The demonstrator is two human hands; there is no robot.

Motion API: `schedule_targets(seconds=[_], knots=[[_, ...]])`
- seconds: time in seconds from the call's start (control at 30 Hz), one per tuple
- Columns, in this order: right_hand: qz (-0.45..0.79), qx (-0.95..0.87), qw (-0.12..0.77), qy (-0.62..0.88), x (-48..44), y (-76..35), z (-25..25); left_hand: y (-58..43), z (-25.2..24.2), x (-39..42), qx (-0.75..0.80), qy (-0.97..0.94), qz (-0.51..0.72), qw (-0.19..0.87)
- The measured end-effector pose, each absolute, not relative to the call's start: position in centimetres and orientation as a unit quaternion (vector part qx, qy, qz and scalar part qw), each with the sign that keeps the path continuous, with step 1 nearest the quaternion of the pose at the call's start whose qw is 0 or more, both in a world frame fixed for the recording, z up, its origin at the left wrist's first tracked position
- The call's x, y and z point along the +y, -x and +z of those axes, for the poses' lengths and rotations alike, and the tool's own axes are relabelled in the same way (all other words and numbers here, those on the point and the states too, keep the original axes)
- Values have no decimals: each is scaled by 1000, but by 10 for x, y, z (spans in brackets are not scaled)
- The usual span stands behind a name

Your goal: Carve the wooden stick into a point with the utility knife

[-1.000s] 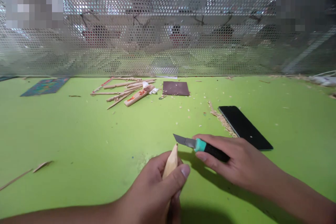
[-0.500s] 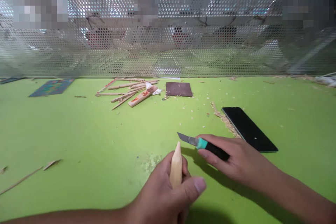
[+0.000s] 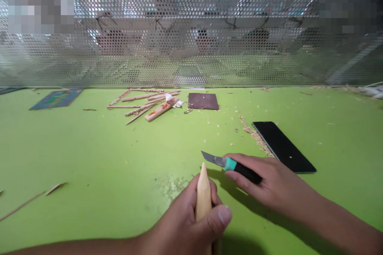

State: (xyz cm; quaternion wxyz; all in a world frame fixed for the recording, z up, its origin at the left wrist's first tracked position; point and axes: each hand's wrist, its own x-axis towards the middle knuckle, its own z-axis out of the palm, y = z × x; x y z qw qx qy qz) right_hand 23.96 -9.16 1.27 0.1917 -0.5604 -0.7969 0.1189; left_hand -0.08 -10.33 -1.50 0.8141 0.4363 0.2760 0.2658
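Note:
My left hand [image 3: 197, 219] is wrapped round a pale wooden stick [image 3: 204, 195] whose carved, pointed tip faces up and away from me. The lower part of the stick is hidden behind my fingers and thumb. In my right hand [image 3: 269, 177] is a utility knife [image 3: 239, 169] with a black and turquoise handle. Its blade points left, just beyond the stick's tip, and appears apart from it. Beyond my right hand lies a black smartphone [image 3: 284, 147], flat on the green table [image 3: 104, 175].
Several carved wooden sticks [image 3: 140, 107] and a stained wooden piece [image 3: 161, 111] lie at the back. Beside them is a dark brown sheet [image 3: 203, 101]. A heap of shavings [image 3: 254, 135] borders the phone. A perforated metal screen [image 3: 191, 55] closes off the far edge.
The stick stands slightly higher in my left hand, with more of it showing, and my left thumb has shifted a little. My right hand and the knife have hardly moved.

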Motion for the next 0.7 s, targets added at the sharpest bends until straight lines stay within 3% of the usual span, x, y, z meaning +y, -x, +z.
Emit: schedule_targets(seconds=[0.37,0.7], knots=[[108,-803,190,554,-92,-240,16,1,-7,-103,303,-426,245,817],[170,-811,199,523,-95,-238,21,-1,-6,-100,321,-359,266,835]])
